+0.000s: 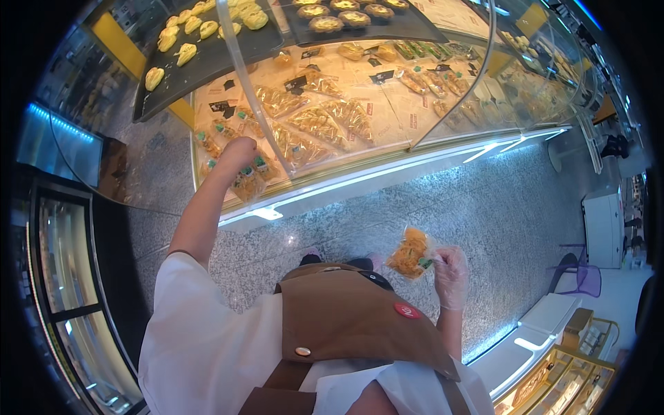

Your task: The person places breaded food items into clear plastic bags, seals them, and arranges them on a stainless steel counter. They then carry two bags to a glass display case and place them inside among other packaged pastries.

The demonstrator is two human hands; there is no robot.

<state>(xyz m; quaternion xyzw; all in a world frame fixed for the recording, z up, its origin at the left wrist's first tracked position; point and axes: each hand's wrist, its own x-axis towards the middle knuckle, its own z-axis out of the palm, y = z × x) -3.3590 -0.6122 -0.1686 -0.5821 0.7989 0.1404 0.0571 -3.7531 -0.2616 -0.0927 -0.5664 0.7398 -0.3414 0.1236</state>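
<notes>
My right hand [451, 275], in a clear plastic glove, grips the edge of a clear bag with a bread piece [410, 254] inside, in front of my brown apron. Bare, my left hand [239, 154] reaches over the display counter's left end, above bagged breads with green stickers [249, 181]. Its fingers are curled and partly hidden, so I cannot tell whether they hold a bag. More bagged pastries [319, 127] lie in the middle of the lit counter, on printed paper. Small black signs [382, 77] stand among the goods.
Dark trays of golden pastries [208, 29] and tarts [326, 24] sit on the upper level. Curved clear panels [259, 114] cross above the counter. A glass-fronted cabinet [70, 254] stands at the left. At the lower right is a lit display case [557, 378]; a purple chair [589, 280] stands beyond.
</notes>
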